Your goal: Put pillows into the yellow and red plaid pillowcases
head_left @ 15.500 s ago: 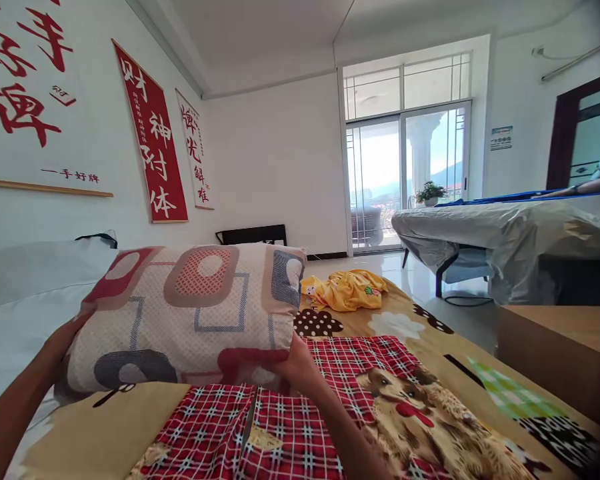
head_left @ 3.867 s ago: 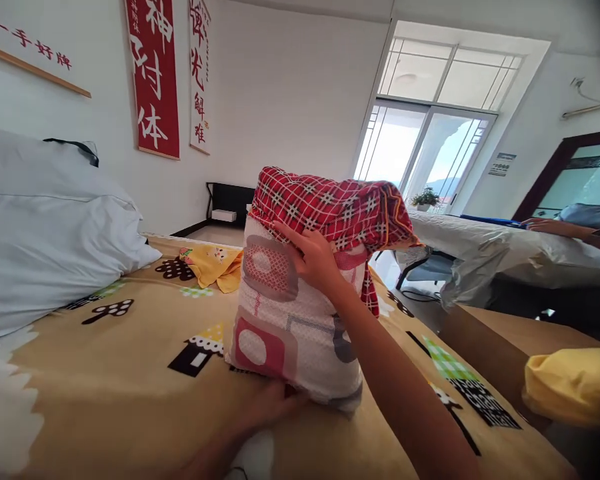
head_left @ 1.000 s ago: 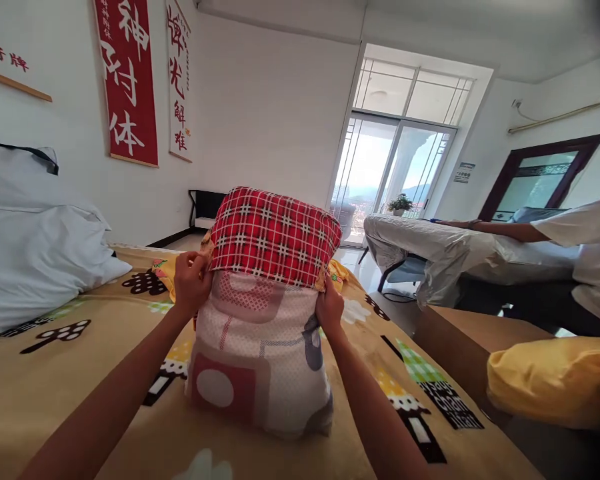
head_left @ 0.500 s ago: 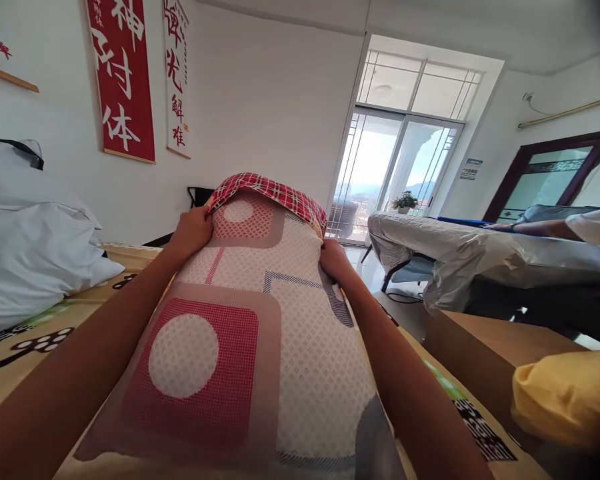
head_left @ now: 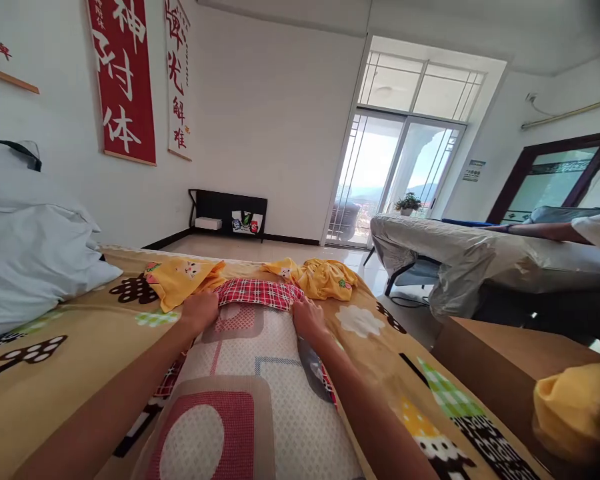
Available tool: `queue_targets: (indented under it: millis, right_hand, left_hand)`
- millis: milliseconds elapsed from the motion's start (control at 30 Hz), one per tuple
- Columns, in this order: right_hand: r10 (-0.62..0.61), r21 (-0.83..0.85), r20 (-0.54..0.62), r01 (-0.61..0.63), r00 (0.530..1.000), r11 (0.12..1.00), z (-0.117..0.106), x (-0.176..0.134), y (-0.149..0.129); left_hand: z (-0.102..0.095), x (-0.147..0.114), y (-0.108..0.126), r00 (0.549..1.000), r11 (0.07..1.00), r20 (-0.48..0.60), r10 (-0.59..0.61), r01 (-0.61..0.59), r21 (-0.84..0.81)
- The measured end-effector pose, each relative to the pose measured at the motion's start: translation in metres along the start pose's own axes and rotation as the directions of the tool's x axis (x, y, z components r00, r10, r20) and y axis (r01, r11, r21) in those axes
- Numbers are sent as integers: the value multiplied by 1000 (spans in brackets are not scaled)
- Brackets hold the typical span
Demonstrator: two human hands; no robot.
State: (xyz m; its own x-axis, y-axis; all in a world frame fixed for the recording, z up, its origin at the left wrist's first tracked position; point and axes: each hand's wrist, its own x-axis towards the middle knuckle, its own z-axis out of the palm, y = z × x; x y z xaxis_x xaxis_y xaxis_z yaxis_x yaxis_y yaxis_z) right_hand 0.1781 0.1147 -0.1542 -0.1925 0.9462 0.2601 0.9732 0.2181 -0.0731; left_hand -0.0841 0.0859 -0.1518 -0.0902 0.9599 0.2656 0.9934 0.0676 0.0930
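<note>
A pillow [head_left: 300, 400] with pale mesh fabric, red squares and white circles lies lengthwise before me on the bed. Over its far end folds a red plaid pillowcase [head_left: 257, 293], whose cloth also peeks out along both sides. My left hand [head_left: 203, 312] grips the plaid edge at the far left corner. At the far right corner, the fingers of my right hand [head_left: 307, 317] are closed on the same edge. Just beyond the hands lie a yellow printed cloth [head_left: 183, 277] on the left and a crumpled yellow cloth [head_left: 327, 277] on the right.
A tan patterned sheet [head_left: 80, 373] covers the bed. White bulky bedding [head_left: 35, 260] sits at left. On the right are a cardboard box [head_left: 520, 360] with yellow fabric [head_left: 575, 407] above it, and a plastic-covered table [head_left: 455, 247] where another person's arm [head_left: 540, 231] rests.
Both hands have lowered the pillow's far end toward the bed, still holding the plaid edge. The yellow cloths and a low black shelf behind have come into view.
</note>
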Motion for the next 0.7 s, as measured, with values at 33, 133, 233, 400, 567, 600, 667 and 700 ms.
queue_targets:
  millis: [33,133,233,400,567,600,667,700]
  right_hand:
    - [-19,21,-59,20,998,1000,2,2,-5]
    - [-27,91,-184,44,983,995,13,-4,-19]
    - [30,171,-254,14,967,985,20,-18,-25]
    - [4,286,-318,92,948,954,26,-47,-18]
    - [-292,415,-361,432,886,800,42,-95,5]
    - [-328,419,-339,454,882,787,38,-106,9]
    - [-397,429,-281,484,874,763,18,-125,16]
    - [-437,448,-248,502,865,740,2,-131,19]
  left_hand:
    - [1,5,9,998,1000,-51,23,-24,-18]
    - [13,4,41,978,988,-177,114,-130,-86]
    - [23,-13,66,956,972,-247,159,-196,-133]
    - [15,-53,70,934,954,-297,199,-254,-158]
    - [7,-104,49,871,868,-187,455,-480,-124]
    - [4,-114,46,841,841,-184,508,-531,-105]
    - [-6,-135,45,780,791,-259,569,-606,-86]
    - [-13,-145,46,746,765,-322,583,-637,-93]
